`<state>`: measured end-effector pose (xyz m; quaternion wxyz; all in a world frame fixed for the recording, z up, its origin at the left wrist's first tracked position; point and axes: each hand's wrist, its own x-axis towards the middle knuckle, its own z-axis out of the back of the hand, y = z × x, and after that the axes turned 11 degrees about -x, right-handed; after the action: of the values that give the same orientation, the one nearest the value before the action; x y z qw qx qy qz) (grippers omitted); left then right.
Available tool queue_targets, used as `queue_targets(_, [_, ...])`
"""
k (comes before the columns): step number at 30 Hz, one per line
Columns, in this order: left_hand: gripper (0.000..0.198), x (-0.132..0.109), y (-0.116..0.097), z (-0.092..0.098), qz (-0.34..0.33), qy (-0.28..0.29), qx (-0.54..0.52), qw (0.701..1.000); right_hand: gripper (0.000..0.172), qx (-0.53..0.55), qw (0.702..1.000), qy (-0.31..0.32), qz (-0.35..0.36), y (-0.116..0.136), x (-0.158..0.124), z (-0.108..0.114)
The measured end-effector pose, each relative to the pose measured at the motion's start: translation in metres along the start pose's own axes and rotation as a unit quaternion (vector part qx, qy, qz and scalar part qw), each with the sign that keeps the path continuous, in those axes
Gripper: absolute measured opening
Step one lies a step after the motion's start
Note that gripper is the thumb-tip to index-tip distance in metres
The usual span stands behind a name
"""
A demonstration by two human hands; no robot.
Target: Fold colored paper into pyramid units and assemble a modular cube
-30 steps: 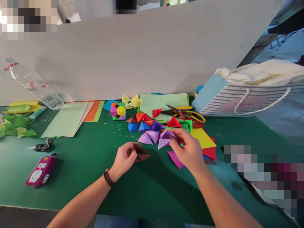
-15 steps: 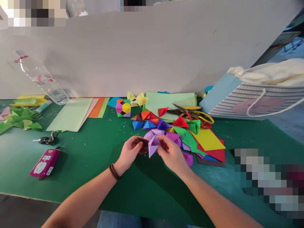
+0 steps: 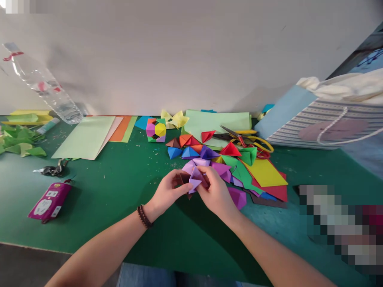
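Note:
My left hand [image 3: 166,190] pinches a brown folded paper piece [image 3: 184,179], and its thumb presses on the lower point of a light purple folded paper piece [image 3: 195,180]. From the other side, my right hand [image 3: 217,192] grips the purple piece between thumb and fingers. The two pieces touch between my hands; how far they interlock is hidden by the fingers. Just beyond lie other folded units: lilac [image 3: 201,162], magenta [image 3: 222,170], blue [image 3: 174,152], green [image 3: 237,171] and red [image 3: 230,150]. A multicoloured paper ball [image 3: 155,130] stands behind them.
Scissors [image 3: 239,137] lie behind the folded units. Paper sheets [image 3: 85,137] and a leaning plastic bottle [image 3: 50,87] are at the left, with keys [image 3: 53,170] and a magenta tissue pack [image 3: 50,201] nearer. A striped paper bag [image 3: 338,123] stands at the right against a white board [image 3: 179,56].
My left thumb has moved onto the purple piece's lower point, and the brown piece has come closer behind it. The camera view has tilted slightly downward.

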<state>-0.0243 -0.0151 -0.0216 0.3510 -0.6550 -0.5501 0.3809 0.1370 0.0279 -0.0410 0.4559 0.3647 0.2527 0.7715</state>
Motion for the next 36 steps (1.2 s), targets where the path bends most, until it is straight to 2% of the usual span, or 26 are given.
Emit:
queue_targets(5, [0.023,0.003,-0.001,0.002,-0.027,-0.043,0.036,0.998,0.033,0.0,1.0,0.013,0.027,0.005,0.001,0.012])
queue_targets(10, [0.016,0.005,0.0,0.0,-0.056,-0.065,0.042,0.995,0.012,-0.007,1.0,-0.011,0.006,0.004,0.003,0.021])
queue_targets(14, [0.016,0.006,0.006,0.0,-0.06,-0.092,0.035,0.993,0.015,0.077,0.994,0.022,-0.069,0.001,0.003,0.02])
queue_targets(17, [0.016,0.008,0.012,0.003,-0.069,-0.106,0.047,0.991,0.023,0.175,0.974,0.056,-0.13,0.002,0.004,0.016])
queue_targets(20, [0.015,0.01,0.014,0.005,-0.076,-0.114,0.074,0.988,0.028,0.207,0.962,0.084,-0.157,0.007,0.004,0.012])
queue_targets(24, [0.013,0.009,0.01,0.002,-0.083,-0.117,0.113,0.983,0.029,0.164,0.969,0.081,-0.167,0.01,0.0,0.007])
queue_targets(26, [0.01,0.007,0.007,-0.001,-0.06,-0.097,0.089,0.989,0.029,0.122,0.977,0.071,-0.16,0.008,-0.001,0.005])
queue_targets(29, [0.021,0.003,0.006,-0.004,-0.014,-0.052,-0.004,0.999,0.027,0.059,0.988,0.062,-0.132,0.004,-0.002,0.004])
queue_targets(31, [0.03,0.001,0.006,-0.005,-0.012,-0.03,-0.037,0.999,0.025,0.02,0.993,0.049,-0.109,0.003,-0.001,0.005])
queue_targets(36, [0.039,0.0,0.008,-0.006,-0.046,-0.014,-0.005,0.999,0.019,-0.039,0.997,0.028,-0.059,0.005,-0.001,0.006])
